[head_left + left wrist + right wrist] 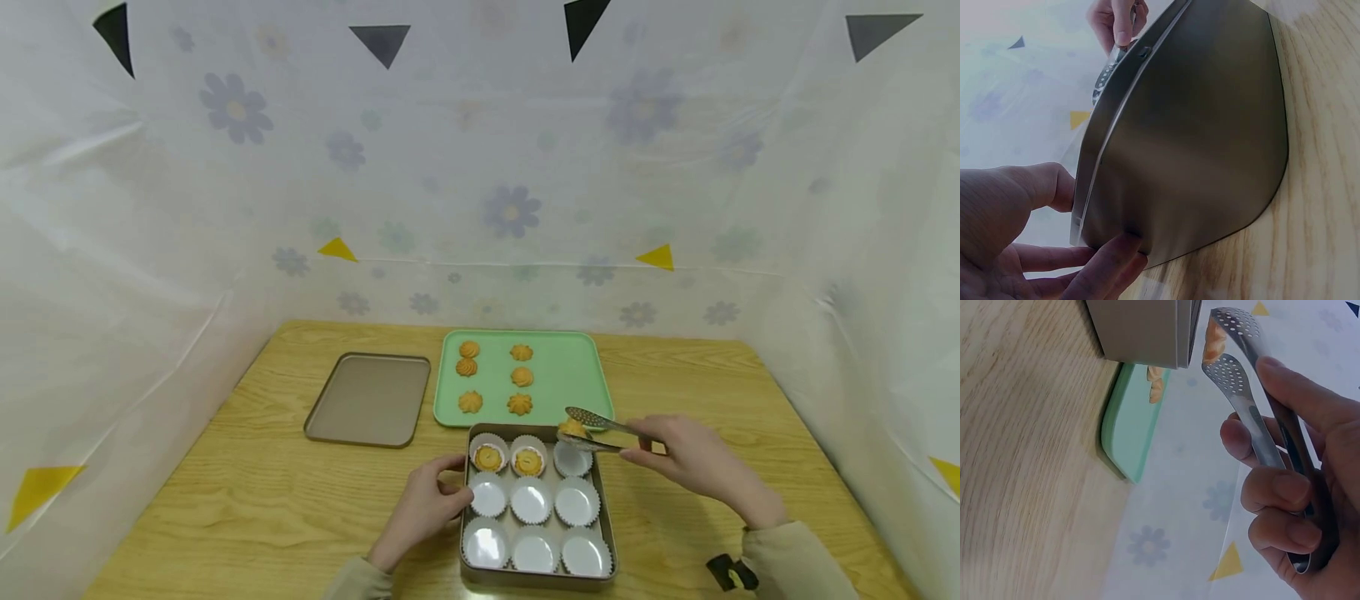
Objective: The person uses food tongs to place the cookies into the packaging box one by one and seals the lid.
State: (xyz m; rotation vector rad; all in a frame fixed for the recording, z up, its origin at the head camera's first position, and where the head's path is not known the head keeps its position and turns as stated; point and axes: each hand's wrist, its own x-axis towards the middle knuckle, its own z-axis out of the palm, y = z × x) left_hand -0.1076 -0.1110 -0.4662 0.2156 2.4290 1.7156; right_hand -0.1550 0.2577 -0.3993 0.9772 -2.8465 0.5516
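Observation:
My right hand (697, 462) grips metal tongs (1291, 440), whose perforated ends pinch a golden piped cookie (1214, 342). In the head view this cookie hangs over the back right white paper cup (573, 460) of a deep brown baking tin (540, 577). Two other cookies (488, 457) sit in the back left and back middle cups. Cups in the middle and front rows hold nothing. My left hand (427, 504) holds the tin's left side; the left wrist view has the thumb at the rim and fingertips (1116, 253) against the outer wall (1191, 131).
Behind the tin, a light green tray (573, 375) carries several cookies (521, 404). A shallow brown square tray or lid (367, 400) lies to its left on the wooden table (225, 500). White flowered sheeting (450, 208) encloses the back and sides. A black object (731, 572) appears near the right sleeve.

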